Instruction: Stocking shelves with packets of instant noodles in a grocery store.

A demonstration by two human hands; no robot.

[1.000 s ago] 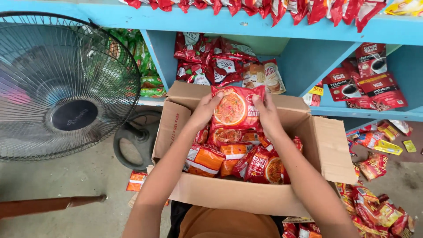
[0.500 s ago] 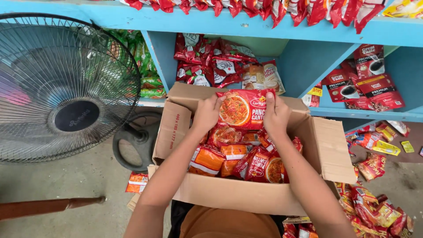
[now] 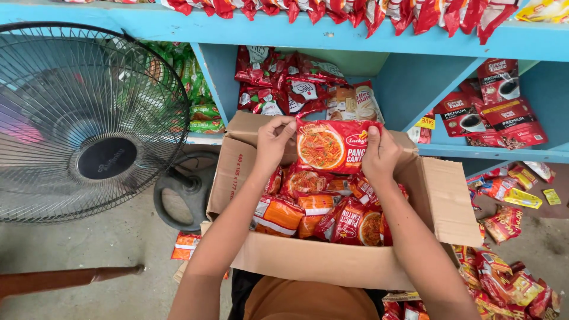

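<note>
1. Red plastic is the skin of the noodle packet [image 3: 333,146], which is held flat and level over the far edge of the cardboard box [image 3: 441,195], just in front of the blue shelf [image 3: 332,37].
2. One packet only is lifted. It is gripped at both short ends, probably so that it stays straight and its printed face can be seen from above.
3. The left hand [image 3: 274,141] is closed on the left end of the packet, with the thumb on top and the fingers curled behind it.
4. The right hand [image 3: 380,155] is closed on the right end in the same way, so the packet is stretched between the two hands.
5. Below the hands, the box is filled with more packets [image 3: 314,210], red and orange, which lie loosely one over another. About eight can be counted on top; how many are hidden under them cannot be told.
6. The four flaps of the box are folded outward, which keeps the opening free.
7. One electric fan [image 3: 89,121] stands to the left on the floor.
8. Many loose packets [image 3: 510,284] are scattered on the floor at the right; they overlap too much to be counted.
</note>
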